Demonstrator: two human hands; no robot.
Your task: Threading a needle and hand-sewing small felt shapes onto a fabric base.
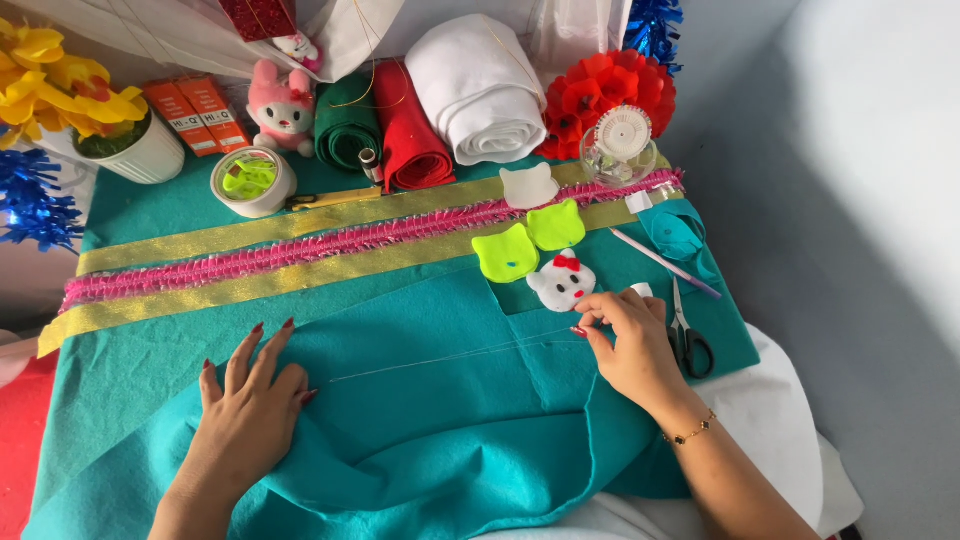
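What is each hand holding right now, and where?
The right hand pinches a thin white thread at its end; the left hand lies flat on the teal felt.

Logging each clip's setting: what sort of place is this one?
Probably a home craft or sewing table. Felt rolls lie along the back, scissors and a pin wheel sit at the right, and the left hand and right hand work teal felt.

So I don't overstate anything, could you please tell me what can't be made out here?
Head view:
- Right hand fingertips pinch something too small to identify.
- Scissors: the right hand covers part.
- Teal felt: bottom edge cuts off the front.
- Blue tinsel: cut by the left edge.
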